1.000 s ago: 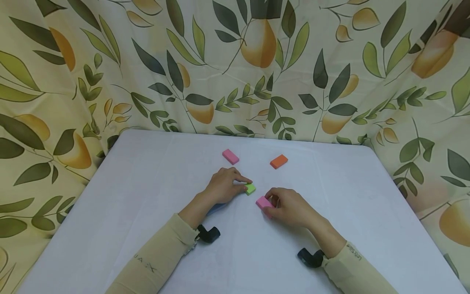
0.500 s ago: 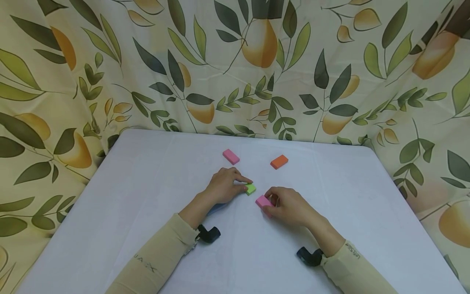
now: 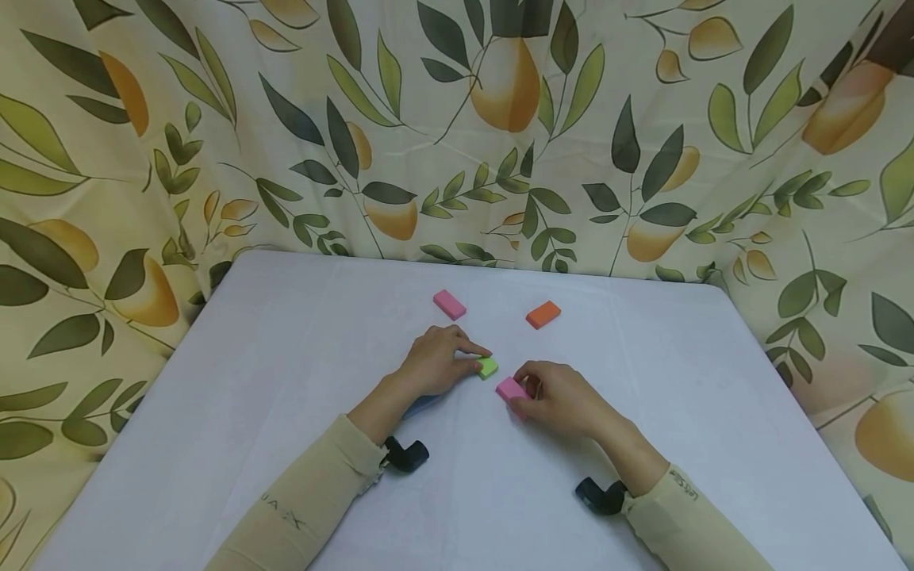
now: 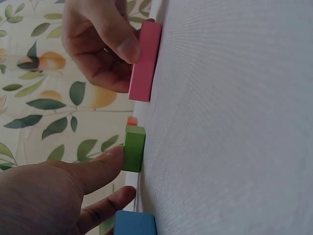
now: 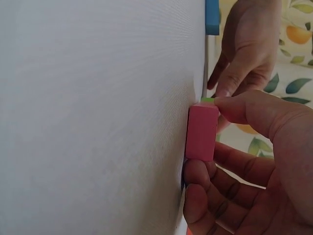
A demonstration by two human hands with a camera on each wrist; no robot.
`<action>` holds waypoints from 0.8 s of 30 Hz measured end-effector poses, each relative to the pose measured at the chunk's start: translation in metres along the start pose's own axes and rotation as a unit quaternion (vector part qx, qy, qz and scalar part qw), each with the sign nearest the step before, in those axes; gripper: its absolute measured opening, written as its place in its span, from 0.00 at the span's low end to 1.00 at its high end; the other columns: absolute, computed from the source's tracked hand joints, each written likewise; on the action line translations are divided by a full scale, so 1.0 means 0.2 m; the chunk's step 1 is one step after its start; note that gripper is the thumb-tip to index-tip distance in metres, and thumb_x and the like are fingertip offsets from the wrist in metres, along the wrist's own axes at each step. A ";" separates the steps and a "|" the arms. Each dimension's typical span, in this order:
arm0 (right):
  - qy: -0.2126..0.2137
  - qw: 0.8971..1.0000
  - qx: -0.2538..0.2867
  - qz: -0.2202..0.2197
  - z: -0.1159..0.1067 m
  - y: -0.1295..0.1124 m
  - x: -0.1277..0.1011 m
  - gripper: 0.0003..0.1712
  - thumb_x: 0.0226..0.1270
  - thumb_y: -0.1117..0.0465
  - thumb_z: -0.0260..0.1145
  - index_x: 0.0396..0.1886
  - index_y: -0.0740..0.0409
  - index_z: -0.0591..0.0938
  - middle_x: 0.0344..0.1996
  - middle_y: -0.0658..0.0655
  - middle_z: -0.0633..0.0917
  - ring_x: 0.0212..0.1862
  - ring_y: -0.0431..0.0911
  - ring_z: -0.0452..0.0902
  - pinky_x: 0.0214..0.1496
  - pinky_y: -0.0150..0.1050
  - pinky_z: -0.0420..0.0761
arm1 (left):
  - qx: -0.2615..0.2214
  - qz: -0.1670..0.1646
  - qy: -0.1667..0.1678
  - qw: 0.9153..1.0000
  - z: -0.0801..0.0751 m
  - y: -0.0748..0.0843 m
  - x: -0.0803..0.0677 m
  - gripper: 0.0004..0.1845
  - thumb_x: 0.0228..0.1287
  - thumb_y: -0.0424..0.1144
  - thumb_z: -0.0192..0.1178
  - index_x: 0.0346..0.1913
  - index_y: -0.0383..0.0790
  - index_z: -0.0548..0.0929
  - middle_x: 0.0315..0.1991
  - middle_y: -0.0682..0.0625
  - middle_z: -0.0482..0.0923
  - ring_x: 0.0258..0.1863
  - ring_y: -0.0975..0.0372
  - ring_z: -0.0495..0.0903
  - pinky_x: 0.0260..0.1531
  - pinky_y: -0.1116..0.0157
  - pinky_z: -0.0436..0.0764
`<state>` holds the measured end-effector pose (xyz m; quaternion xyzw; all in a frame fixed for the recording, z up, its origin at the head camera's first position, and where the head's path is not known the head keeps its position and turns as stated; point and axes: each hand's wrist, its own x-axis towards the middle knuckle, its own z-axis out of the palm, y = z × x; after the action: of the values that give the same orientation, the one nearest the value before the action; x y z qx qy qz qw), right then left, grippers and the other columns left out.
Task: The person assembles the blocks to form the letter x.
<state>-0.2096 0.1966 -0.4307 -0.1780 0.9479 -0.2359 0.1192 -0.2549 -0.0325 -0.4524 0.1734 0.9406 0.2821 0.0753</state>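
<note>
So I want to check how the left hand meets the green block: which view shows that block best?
The left wrist view: the green block sits mid-frame on the table, the left hand touching its side with the thumb. The head view shows it small, partly under the fingers. The right wrist view shows only a green sliver behind the pink block.

Green block (image 3: 488, 366) flat on table, left fingertip touching; pink block (image 3: 511, 389) just beside, pinched by right fingers.

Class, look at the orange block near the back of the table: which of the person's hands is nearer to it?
Right. The right hand, holding a pink block, lies almost straight in front of the orange block; the left hand, touching the green block, sits farther off to the side.
</note>
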 end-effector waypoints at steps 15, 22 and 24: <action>-0.001 1.000 -0.006 -0.007 0.00 0.01 0.02 0.18 0.59 0.51 0.71 0.47 0.51 0.81 0.28 0.46 0.78 0.32 0.41 0.72 0.36 0.36 0.74 | -0.001 0.009 0.003 1.000 0.01 -0.01 0.01 0.13 0.63 0.54 0.62 0.49 0.75 0.83 0.49 0.59 0.76 0.56 0.58 0.70 0.54 0.56 0.69; -0.005 1.000 -0.004 -0.004 0.00 0.00 0.03 0.18 0.59 0.50 0.71 0.47 0.51 0.81 0.28 0.46 0.78 0.32 0.42 0.72 0.35 0.36 0.74 | 0.003 0.008 0.000 1.000 0.00 -0.01 0.01 0.13 0.63 0.54 0.62 0.50 0.74 0.83 0.49 0.59 0.76 0.56 0.58 0.70 0.54 0.56 0.70; -0.005 1.000 -0.003 -0.004 -0.01 -0.01 0.03 0.18 0.59 0.50 0.71 0.47 0.51 0.81 0.28 0.46 0.78 0.32 0.42 0.72 0.35 0.36 0.74 | 0.003 0.006 -0.001 1.000 0.00 0.00 0.00 0.13 0.63 0.54 0.62 0.50 0.74 0.83 0.49 0.59 0.76 0.56 0.58 0.70 0.54 0.56 0.70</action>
<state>-0.2151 0.1932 -0.4298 -0.1832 0.9472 -0.2325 0.1230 -0.2560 -0.0328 -0.4527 0.1799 0.9403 0.2792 0.0741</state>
